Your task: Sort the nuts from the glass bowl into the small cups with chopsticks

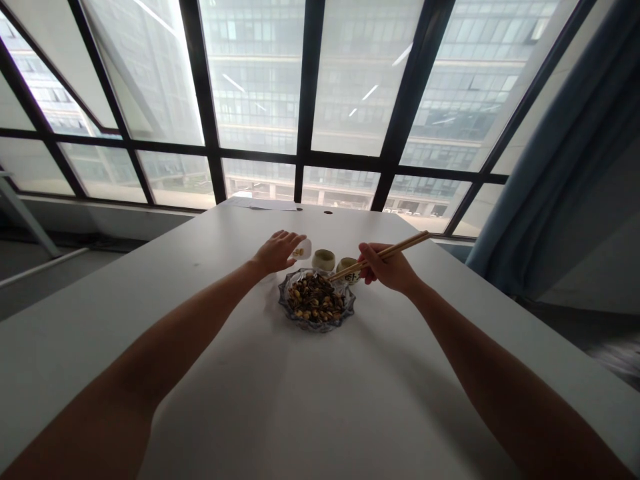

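My left hand [278, 253] is curved around the left side of a small white dish [307, 249] with a few pale pieces in it, thumb below and fingers above. Wooden chopsticks [400, 247] are gripped in my right hand [387, 268], slanting down to the left. Their tips reach the far right part of a clear, scalloped glass bowl [351, 311]. Mixed nuts or seeds [315, 298], dark and pale brown, fill this bowl. Just behind it stand two small cream cups, a left cup [324, 261] and a right cup [349, 275] with dark lettering, partly behind the chopsticks.
All of this stands on a long white table [300, 400]. Sheets of paper [273, 204] lie at its far end, near a dark round hole [328, 212]. Beyond are tall windows with black frames [307, 87]. A blue curtain [540, 180] hangs at the right.
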Action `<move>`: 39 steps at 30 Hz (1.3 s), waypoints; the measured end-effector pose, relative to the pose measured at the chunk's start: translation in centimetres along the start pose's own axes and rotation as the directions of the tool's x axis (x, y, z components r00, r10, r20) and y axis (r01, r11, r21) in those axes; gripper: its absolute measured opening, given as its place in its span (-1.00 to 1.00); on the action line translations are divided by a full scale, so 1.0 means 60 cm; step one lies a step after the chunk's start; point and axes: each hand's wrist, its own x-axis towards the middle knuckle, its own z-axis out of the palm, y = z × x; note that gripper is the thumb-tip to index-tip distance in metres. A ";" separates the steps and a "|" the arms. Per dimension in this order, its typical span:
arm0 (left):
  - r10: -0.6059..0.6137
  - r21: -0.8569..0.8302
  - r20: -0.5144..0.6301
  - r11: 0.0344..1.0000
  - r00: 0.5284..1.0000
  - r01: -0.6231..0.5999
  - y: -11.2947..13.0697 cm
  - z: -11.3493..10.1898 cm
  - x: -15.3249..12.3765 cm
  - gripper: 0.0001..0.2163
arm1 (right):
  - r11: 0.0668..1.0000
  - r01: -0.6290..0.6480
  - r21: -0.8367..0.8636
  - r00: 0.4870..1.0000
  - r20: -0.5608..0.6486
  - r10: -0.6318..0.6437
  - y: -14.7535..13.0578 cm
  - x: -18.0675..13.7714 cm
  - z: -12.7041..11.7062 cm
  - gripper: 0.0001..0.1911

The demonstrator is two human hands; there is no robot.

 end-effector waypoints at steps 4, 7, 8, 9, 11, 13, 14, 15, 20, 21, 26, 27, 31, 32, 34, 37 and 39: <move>-0.127 -0.031 -0.002 0.991 0.992 0.127 0.003 0.008 -0.002 -0.31 | 1.000 0.005 -0.005 1.000 -0.009 -0.005 0.000 0.001 0.001 -0.33; -0.361 -0.060 0.098 0.928 0.927 0.367 -0.011 0.017 0.004 -0.23 | 1.000 0.009 -0.004 0.999 -0.051 -0.010 0.001 0.004 -0.002 -0.33; -0.421 -0.053 0.154 0.900 0.894 0.433 -0.018 0.018 0.008 -0.20 | 1.000 0.007 -0.005 0.997 -0.071 -0.008 0.001 0.005 -0.005 -0.33; -0.464 -0.039 0.207 0.876 0.861 0.481 -0.025 0.018 0.013 -0.16 | 1.000 0.003 -0.007 0.996 -0.091 -0.004 0.000 0.006 -0.008 -0.32; -0.501 -0.021 0.282 0.850 0.818 0.527 -0.033 0.018 0.030 -0.09 | 1.000 -0.004 -0.017 0.992 -0.125 0.002 -0.002 0.008 -0.015 -0.31; -0.491 -0.038 0.302 0.850 0.817 0.525 -0.029 0.020 0.053 -0.07 | 0.999 -0.003 -0.033 0.989 -0.147 -0.002 -0.006 0.009 -0.022 -0.31; -0.471 -0.054 0.301 0.860 0.830 0.507 -0.021 0.023 0.067 -0.09 | 0.999 -0.001 -0.041 0.988 -0.152 -0.006 -0.008 0.008 -0.025 -0.31; -0.435 -0.068 0.296 0.879 0.851 0.473 -0.010 0.029 0.081 -0.11 | 0.999 0.001 -0.048 0.988 -0.154 -0.008 -0.010 0.008 -0.028 -0.31; -0.231 -0.067 0.376 0.959 0.897 0.275 0.049 0.072 0.136 -0.14 | 0.997 0.015 -0.073 0.990 -0.139 -0.025 -0.017 0.005 -0.035 -0.31; -0.218 -0.066 0.394 0.962 0.893 0.264 0.056 0.079 0.141 -0.15 | 0.997 0.020 -0.077 0.990 -0.138 -0.030 -0.018 0.004 -0.036 -0.31; -0.069 -0.141 0.343 0.982 0.937 0.124 0.059 0.088 0.145 -0.18 | 0.996 0.048 -0.082 0.988 -0.142 -0.059 -0.019 0.005 -0.042 -0.31; -0.008 -0.145 0.299 0.988 0.954 0.054 0.057 0.086 0.144 -0.18 | 0.996 0.053 -0.078 0.987 -0.148 -0.064 -0.019 0.006 -0.043 -0.31; 0.147 -0.113 0.191 0.985 0.970 -0.127 0.052 0.080 0.145 -0.19 | 0.996 0.067 -0.064 0.981 -0.180 -0.078 -0.017 0.007 -0.045 -0.31; 0.148 -0.112 0.189 0.985 0.971 -0.128 0.051 0.080 0.145 -0.17 | 0.996 0.069 -0.065 0.980 -0.183 -0.080 -0.017 0.007 -0.046 -0.31; 0.106 -0.116 0.200 0.990 0.974 -0.084 0.050 0.081 0.144 -0.13 | 0.995 0.070 -0.072 0.979 -0.184 -0.082 -0.017 0.006 -0.047 -0.30; -0.009 -0.116 0.250 0.993 0.968 0.039 0.047 0.084 0.139 -0.07 | 0.994 0.070 -0.089 0.980 -0.178 -0.085 -0.018 0.007 -0.048 -0.31; -0.056 -0.107 0.269 0.990 0.961 0.088 0.046 0.085 0.135 -0.06 | 0.992 0.084 -0.095 0.978 -0.184 -0.101 -0.016 0.007 -0.046 -0.32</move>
